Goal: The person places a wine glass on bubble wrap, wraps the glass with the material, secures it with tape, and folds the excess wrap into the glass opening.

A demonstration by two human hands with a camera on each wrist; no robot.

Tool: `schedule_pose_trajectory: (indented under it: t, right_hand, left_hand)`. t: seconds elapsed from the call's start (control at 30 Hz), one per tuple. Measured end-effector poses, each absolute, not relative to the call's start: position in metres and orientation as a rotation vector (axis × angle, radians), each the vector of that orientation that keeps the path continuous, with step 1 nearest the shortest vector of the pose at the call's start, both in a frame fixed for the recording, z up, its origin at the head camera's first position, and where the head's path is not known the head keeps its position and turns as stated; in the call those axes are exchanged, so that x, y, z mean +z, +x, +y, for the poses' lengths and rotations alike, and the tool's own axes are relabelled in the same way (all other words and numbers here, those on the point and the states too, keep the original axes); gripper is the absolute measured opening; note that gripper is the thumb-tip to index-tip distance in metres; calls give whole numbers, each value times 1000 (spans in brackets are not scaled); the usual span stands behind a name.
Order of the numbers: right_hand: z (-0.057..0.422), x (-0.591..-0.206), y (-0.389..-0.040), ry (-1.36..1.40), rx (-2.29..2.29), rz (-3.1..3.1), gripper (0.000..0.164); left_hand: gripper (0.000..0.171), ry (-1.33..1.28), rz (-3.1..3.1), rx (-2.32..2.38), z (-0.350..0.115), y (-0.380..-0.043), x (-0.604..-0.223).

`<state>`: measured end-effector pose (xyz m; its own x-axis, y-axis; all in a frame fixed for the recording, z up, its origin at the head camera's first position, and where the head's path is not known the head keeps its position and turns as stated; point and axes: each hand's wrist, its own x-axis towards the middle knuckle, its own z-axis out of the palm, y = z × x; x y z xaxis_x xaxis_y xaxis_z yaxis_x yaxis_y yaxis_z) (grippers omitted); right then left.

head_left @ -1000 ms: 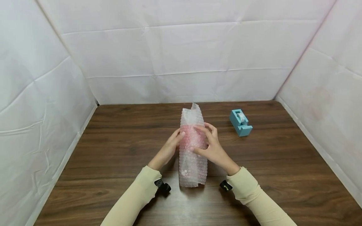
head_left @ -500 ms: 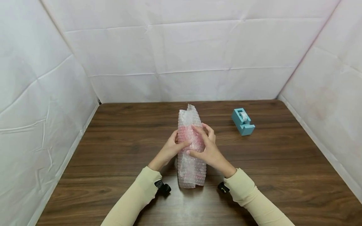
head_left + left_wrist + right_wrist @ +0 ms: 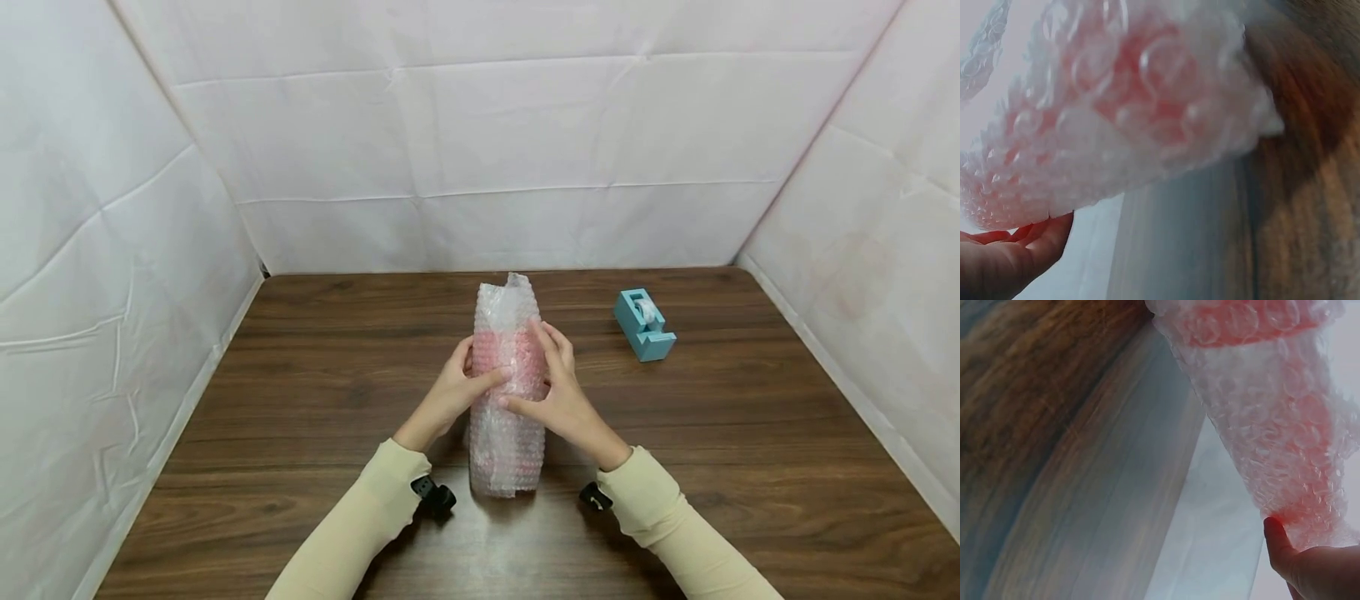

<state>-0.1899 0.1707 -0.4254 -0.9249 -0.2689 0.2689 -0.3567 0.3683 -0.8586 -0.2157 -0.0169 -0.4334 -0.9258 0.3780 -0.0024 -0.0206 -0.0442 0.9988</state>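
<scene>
A long bundle of clear bubble wrap (image 3: 506, 446), with something pink and red showing through, lies lengthwise at the middle of the table. My left hand (image 3: 448, 397) grips its left side, thumb across the top and fingers down the far edge. From the other side my right hand (image 3: 564, 407) holds it, thumb on top, index finger along the upper right edge, remaining fingers behind. The left wrist view shows the fingers (image 3: 1047, 240) under the wrap's side. What is wrapped inside stays blurred by the bubbles.
A light blue tape dispenser (image 3: 645, 327) with a roll of clear tape stands at the back right. The dark wooden table (image 3: 337, 350) is enclosed by white cloth walls (image 3: 487, 133) at the back and both sides.
My left thumb has moved from the bundle's left edge onto its top. The right index finger has shifted from the middle toward the upper right edge. The bundle stays in nearly the same place.
</scene>
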Motion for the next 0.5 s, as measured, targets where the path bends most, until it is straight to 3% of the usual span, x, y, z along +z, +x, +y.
schedule_pose_trajectory:
  t: [0.37, 0.5]
  right_hand:
    - [173, -417, -196, 621, 1670, -2444, 106]
    - [174, -413, -196, 634, 1690, -2408, 99]
  left_hand:
    - [78, 449, 2006, 2076, -15, -219, -422]
    - [79, 506, 2025, 2097, -16, -221, -418]
